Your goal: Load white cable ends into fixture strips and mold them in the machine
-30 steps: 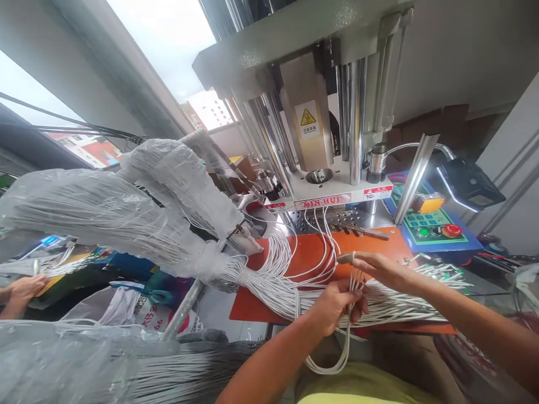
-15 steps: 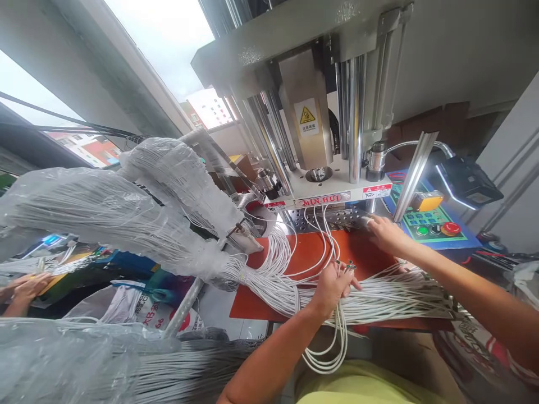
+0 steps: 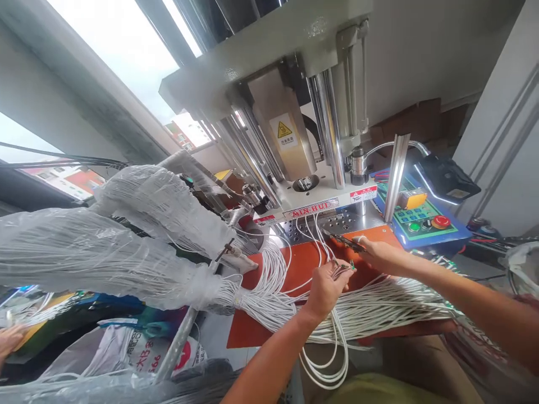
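Loops of white cable [image 3: 332, 365] sag below the left hand [image 3: 324, 294], whose fingers [image 3: 337, 276] pinch a small cluster of wire ends [image 3: 343, 268] with green and metal tips. The right hand [image 3: 379, 255], near the left but apart from it, has just picked up a slim dark metal strip [image 3: 345, 241] between finger and thumb. The strip's long axis slants up and to the left, its far tip aimed at a perforated steel plate [image 3: 324, 227]. Just past the hands, a thick sheaf of white cables [image 3: 370, 308] lies sideways across an orange mat [image 3: 252, 331]. Beyond them stands the MIN-HUI press [image 3: 311, 210], with a control panel [image 3: 421, 224] to its right. Plastic-wrapped cable bundles [image 3: 105, 258] lie left of the left hand, and a co-worker's hand [image 3: 8, 339] shows farther left.
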Demonstrator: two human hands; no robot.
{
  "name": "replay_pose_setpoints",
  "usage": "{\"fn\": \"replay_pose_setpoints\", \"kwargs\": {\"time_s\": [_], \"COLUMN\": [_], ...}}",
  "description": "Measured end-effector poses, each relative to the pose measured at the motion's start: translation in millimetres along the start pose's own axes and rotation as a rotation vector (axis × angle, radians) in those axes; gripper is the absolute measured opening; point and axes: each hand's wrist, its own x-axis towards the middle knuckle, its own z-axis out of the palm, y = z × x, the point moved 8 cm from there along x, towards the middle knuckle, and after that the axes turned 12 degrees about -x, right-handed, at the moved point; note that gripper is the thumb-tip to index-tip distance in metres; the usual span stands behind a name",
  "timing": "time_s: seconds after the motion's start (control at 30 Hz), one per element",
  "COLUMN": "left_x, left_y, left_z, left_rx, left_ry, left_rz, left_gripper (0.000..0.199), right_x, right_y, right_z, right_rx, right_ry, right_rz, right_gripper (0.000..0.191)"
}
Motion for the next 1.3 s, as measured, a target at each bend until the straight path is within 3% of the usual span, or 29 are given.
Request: {"fn": "replay_pose_setpoints", "kwargs": {"time_s": [0.13, 0.3, 0.5, 0.67, 0.87, 1.03, 1.3], "left_x": [11, 14, 10, 9, 10, 4, 6], "left_y": [-4, -16, -15, -4, -7, -3, -6], "left_z": [8.9, 11.5, 16.1, 22.4, 21.7, 25.2, 23.4], "left_rx": [0.072, 0.134, 0.304, 0.382, 0.420, 0.481, 0.470], "left_ry": [-0.021, -0.056, -0.100, -0.079, -0.064, -0.079, -0.057], "left_rz": [0.020, 0.029, 0.151, 0.279, 0.318, 0.484, 0.451], "left_gripper": [0.017, 0.019, 0.017, 0.021, 0.023, 0.027, 0.027], "right_x": [-20, -24, -20, -25, -27, -25, -24], "right_y": [-6, -8, -7, -11, -11, -8, -7], "right_z": [8, 23, 20, 14, 11, 16, 20], "right_rx": [0.138, 0.366, 0.311, 0.332, 0.308, 0.312, 0.291], "right_ry": [-0.132, -0.313, -0.155, -0.174, -0.179, -0.155, -0.151], "right_rz": [0.050, 0.041, 0.018, 0.025, 0.017, 0.037, 0.016], "right_gripper": [0.013, 0.008, 0.008, 0.015, 0.024, 0.037, 0.043]}}
